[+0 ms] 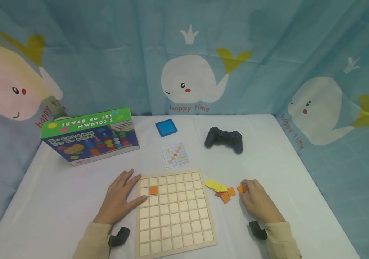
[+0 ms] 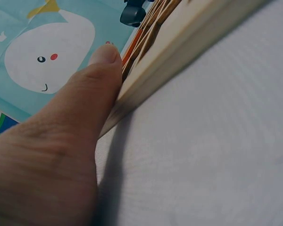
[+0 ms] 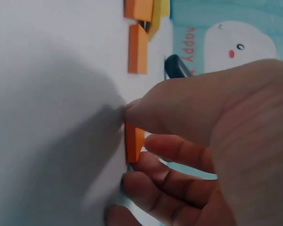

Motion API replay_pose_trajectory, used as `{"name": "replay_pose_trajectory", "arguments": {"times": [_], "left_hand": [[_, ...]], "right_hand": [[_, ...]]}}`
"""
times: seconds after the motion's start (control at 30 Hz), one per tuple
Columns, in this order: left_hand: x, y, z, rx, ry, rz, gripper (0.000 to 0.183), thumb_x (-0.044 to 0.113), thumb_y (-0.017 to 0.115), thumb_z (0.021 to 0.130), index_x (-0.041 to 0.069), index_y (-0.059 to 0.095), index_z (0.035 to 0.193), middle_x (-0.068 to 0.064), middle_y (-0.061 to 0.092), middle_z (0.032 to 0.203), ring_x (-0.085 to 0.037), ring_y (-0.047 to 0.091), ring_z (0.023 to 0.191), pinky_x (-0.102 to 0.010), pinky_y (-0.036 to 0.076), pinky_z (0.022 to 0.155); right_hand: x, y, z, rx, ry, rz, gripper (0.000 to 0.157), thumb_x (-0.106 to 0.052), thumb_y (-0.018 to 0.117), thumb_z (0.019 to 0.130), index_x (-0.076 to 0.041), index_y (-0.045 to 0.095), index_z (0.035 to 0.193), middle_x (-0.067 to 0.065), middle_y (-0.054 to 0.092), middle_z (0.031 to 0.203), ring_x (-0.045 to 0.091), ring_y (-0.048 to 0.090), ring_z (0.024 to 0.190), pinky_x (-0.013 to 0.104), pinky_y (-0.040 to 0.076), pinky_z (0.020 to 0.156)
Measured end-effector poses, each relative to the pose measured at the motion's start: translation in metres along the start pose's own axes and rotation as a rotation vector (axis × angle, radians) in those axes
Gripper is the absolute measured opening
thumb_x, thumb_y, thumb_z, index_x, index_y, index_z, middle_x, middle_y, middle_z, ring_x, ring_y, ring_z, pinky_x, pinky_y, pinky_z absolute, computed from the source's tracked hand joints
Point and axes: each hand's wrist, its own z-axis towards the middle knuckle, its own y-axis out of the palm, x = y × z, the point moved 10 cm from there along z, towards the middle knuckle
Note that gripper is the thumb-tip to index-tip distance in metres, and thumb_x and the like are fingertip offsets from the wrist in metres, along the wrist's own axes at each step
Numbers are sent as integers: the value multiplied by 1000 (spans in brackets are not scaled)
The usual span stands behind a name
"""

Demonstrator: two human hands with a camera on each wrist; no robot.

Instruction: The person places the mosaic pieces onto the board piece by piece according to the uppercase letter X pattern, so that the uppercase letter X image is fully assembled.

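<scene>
A wooden grid board [image 1: 184, 206] lies flat on the white table, with one orange square tile [image 1: 153, 190] in a cell near its upper left corner. My left hand [image 1: 116, 201] rests along the board's left edge, fingers spread, and its thumb [image 2: 96, 82] overlaps the wooden rim [image 2: 146, 75]. To the right of the board, my right hand [image 1: 258, 202] pinches an orange tile [image 3: 134, 143] at the table surface between thumb and fingers. Beside it lies a loose group of yellow tiles [image 1: 212, 185], two orange tiles [image 1: 225, 198] and a partly covered red tile [image 1: 218, 194].
A small pattern card [image 1: 175, 155] with coloured squares lies above the board. Behind it are a blue square tray [image 1: 166, 127] and a black game controller [image 1: 224, 139]. A bead-set box [image 1: 90, 138] stands at the back left, before the whale-print curtain [image 1: 106, 72].
</scene>
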Motion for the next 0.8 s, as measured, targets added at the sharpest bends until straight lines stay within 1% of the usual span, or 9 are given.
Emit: {"name": "replay_pose_trajectory", "arguments": {"times": [0.07, 0.17, 0.3, 0.37, 0.5, 0.63, 0.73, 0.8], "left_hand": [[1, 1, 0, 2, 2, 4, 77, 58, 69, 79, 19, 46, 142, -13, 35, 151, -39, 25, 141, -67, 24, 107], [1, 0, -1, 11, 9, 12, 78, 58, 69, 79, 19, 46, 142, -13, 35, 151, -39, 25, 140, -66, 24, 107], [1, -1, -1, 20, 12, 18, 78, 58, 70, 78, 19, 46, 142, -12, 35, 151, -39, 26, 140, -66, 25, 107], [1, -2, -1, 22, 13, 20, 78, 58, 70, 78, 20, 46, 142, -12, 35, 151, -39, 26, 140, -66, 25, 107], [0, -3, -1, 22, 12, 17, 77, 57, 69, 79, 20, 46, 142, -12, 35, 151, -39, 26, 140, -66, 26, 107], [1, -3, -2, 21, 12, 11, 77, 57, 70, 79, 19, 46, 142, -13, 36, 151, -39, 26, 140, -66, 25, 107], [3, -2, -2, 18, 18, 10, 77, 56, 69, 79, 18, 46, 141, -13, 36, 151, -39, 26, 140, -66, 25, 107], [3, -4, -2, 21, 21, 14, 77, 57, 69, 79, 18, 47, 141, -13, 36, 151, -39, 26, 140, -65, 25, 108]], "right_hand": [[1, -3, 2, -2, 0, 1, 37, -8, 65, 85, 4, 55, 118, 11, 56, 100, 17, 53, 83, 38, 53, 76], [-1, -9, 6, 28, -27, 8, 39, -5, 66, 85, 7, 54, 120, 13, 55, 100, 18, 53, 82, 39, 54, 76], [-11, -16, 12, 64, -85, 30, 39, -3, 67, 86, 8, 54, 121, 13, 52, 101, 19, 54, 85, 40, 54, 77], [-18, -17, 15, 56, -108, 53, 37, -2, 67, 87, 6, 54, 121, 13, 51, 102, 19, 56, 89, 39, 55, 79], [-37, -18, 24, 16, -147, 103, 37, -2, 68, 87, 4, 55, 121, 11, 49, 104, 21, 60, 94, 37, 57, 80], [-61, -17, 33, -14, -186, 145, 38, -1, 67, 87, 4, 54, 122, 10, 49, 106, 24, 62, 96, 38, 57, 81], [-82, -14, 38, -35, -219, 177, 39, -2, 65, 88, 4, 52, 124, 8, 50, 106, 23, 61, 98, 37, 57, 82], [-97, -10, 41, -50, -253, 191, 39, -3, 64, 89, 3, 51, 125, 7, 50, 106, 21, 61, 98, 34, 56, 81]]}}
